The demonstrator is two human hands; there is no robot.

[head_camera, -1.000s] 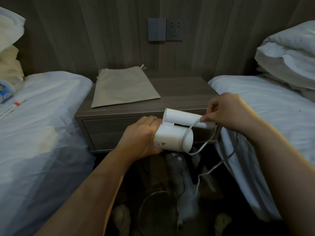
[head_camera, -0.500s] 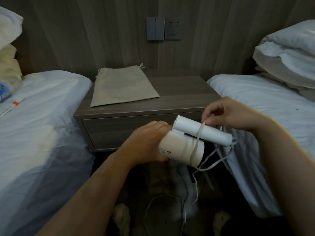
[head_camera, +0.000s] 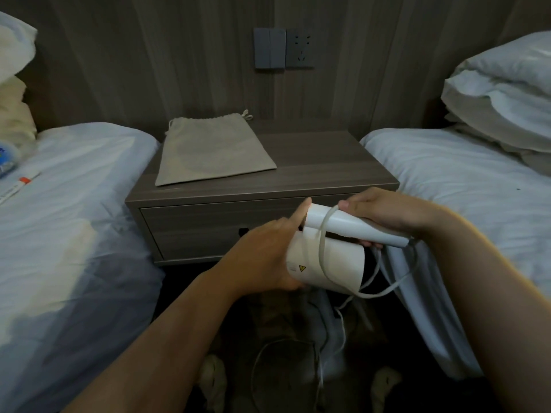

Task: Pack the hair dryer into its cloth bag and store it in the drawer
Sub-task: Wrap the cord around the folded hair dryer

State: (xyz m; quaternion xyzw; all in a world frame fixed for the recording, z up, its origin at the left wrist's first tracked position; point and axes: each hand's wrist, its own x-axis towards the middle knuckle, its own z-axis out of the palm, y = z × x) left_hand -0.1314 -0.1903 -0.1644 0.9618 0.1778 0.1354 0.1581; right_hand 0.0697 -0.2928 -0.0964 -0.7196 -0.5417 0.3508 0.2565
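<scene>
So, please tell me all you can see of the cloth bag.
The cloth bag is beige, seemingly woven fabric, with a gathered drawstring mouth and a small knot at its far right corner. It lies flat, apparently empty, on the left part of the nightstand top, mouth toward the wall. Nothing else touches it.

Left bed (head_camera: 74,204) and right bed (head_camera: 447,180) in white sheets, either side of a dark wooden nightstand (head_camera: 328,162). Stacked pillows (head_camera: 501,93) at the right bed's head. On the left sheet, a white tube (head_camera: 18,184) with an orange band, near a blue packet (head_camera: 6,159). On the panelled wall (head_camera: 149,55), a grey switch (head_camera: 269,48) just beside a socket (head_camera: 299,49).
</scene>
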